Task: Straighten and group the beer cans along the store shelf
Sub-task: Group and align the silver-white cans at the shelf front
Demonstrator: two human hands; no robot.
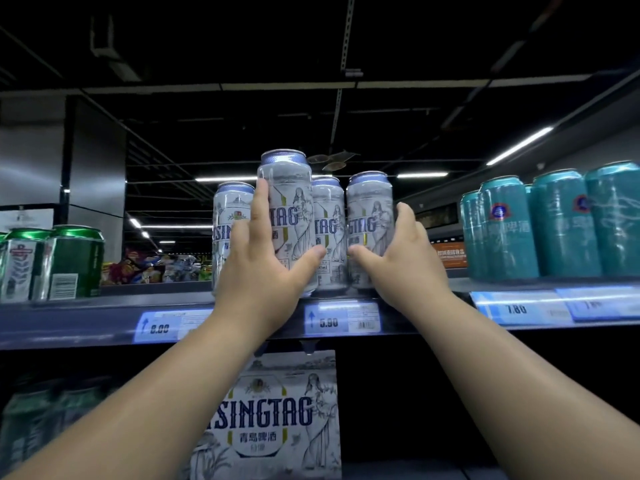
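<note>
Fingers and thumb of the left hand (263, 271) wrap the tallest-standing white Tsingtao beer can (285, 216); the right hand (398, 261) clasps the rightmost white can (370, 223). Four white cans cluster mid-shelf on the dark metal shelf (86, 317), green cans (52, 261) left, teal cans (554, 223) right.

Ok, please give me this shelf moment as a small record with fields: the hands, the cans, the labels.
left hand: grips the front white can, fingers on its left side, thumb on its lower right
right hand: grips the right white can, fingers on its right side, thumb low on its front
white cans: four visible, all upright, close together
green cans: left part of the same shelf, upright
teal cans: right part, upright
price labels: on the shelf edge
white carton: shelf below
</note>
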